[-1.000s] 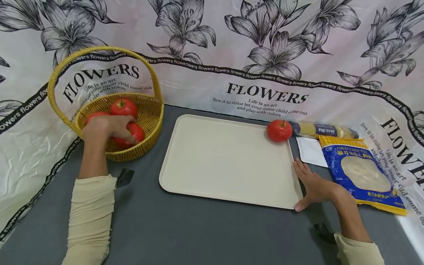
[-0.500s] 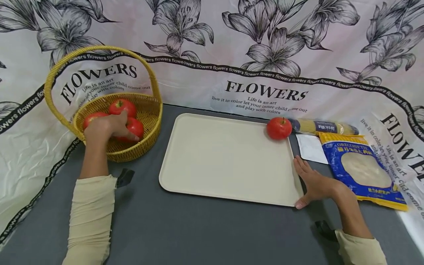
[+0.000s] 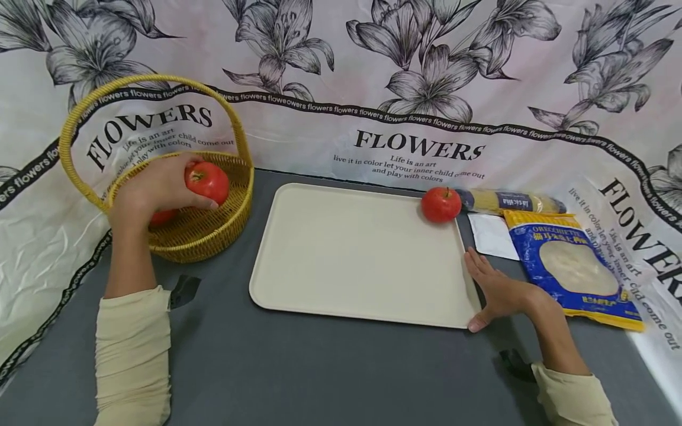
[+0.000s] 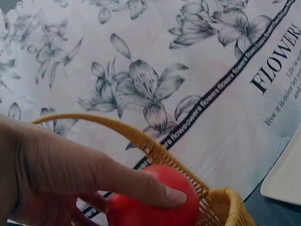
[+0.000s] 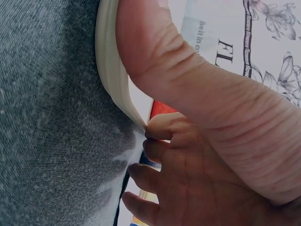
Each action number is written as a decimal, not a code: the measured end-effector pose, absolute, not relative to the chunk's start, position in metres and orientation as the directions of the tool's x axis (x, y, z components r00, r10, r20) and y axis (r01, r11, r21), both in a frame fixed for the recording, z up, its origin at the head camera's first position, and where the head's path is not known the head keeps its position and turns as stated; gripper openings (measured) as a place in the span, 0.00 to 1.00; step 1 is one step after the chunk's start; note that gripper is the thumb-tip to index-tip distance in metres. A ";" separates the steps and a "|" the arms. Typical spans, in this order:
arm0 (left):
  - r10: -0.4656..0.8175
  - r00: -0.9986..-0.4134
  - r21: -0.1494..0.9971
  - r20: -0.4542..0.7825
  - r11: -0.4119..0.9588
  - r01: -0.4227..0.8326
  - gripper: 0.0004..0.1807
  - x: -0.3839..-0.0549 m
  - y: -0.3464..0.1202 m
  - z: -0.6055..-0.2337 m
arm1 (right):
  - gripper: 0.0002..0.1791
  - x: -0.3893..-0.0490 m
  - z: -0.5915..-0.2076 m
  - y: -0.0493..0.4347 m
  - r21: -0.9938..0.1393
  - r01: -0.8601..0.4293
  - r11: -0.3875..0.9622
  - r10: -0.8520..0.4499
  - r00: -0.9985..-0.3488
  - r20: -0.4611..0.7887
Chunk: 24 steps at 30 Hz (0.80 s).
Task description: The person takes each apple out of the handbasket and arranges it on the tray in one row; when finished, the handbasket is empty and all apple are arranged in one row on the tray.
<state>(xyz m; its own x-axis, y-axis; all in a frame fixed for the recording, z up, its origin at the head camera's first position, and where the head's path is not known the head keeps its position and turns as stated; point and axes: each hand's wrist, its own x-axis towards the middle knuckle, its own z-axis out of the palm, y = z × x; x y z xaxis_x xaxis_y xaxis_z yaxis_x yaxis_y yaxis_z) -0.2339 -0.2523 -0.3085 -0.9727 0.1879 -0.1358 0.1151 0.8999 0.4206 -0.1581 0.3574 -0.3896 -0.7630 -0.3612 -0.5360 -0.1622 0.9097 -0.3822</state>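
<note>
In the head view my left hand [image 3: 154, 186] grips a red apple [image 3: 208, 182] over the yellow wicker basket [image 3: 234, 222], fingers behind it and thumb across its front. The left wrist view shows the thumb lying over this apple [image 4: 160, 207]. Another red apple [image 3: 164, 218] shows partly under the hand inside the basket; the rest of that side is hidden. My right hand [image 3: 501, 293] rests at the right edge of the cream tray [image 3: 362, 260], fingers spread and thumb at the near corner. A single red apple [image 3: 441, 205] sits on the tray's far right corner.
Right of the tray lie a pasta packet [image 3: 511, 202], a white packet [image 3: 492, 236] and a blue and yellow orecchiette bag [image 3: 578, 269]. The basket's tall handle [image 3: 154, 78] arches above its opening. A flower-printed cloth [image 3: 298, 136] hangs behind the grey table [image 3: 319, 373].
My left hand has shifted from the front apple to the back one, gripped it and raised it slightly. The right hand stays at the tray edge. The head view has turned slightly right.
</note>
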 end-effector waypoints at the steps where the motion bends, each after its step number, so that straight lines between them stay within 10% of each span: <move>1: 0.191 -0.976 0.437 -0.101 0.890 0.128 0.51 -0.232 -0.250 -0.307 | 0.87 -0.158 -0.389 0.357 -0.386 -0.159 0.909 -0.361 -0.763 -0.536; 24: 0.281 -0.862 0.575 0.422 0.652 0.495 0.48 -0.233 -0.141 -0.307 | 0.88 -0.159 -0.387 0.356 -0.351 -0.163 0.922 -0.343 -0.765 -0.546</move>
<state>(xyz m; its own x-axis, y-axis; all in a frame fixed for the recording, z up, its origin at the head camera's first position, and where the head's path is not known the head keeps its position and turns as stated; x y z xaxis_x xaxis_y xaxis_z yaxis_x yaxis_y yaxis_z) -0.2332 -0.1414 -0.3073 -0.8617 0.2812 0.4224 0.4946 0.6517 0.5751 -0.1591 0.3559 -0.3871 -0.7646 -0.3426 -0.5459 -0.1628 0.9222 -0.3508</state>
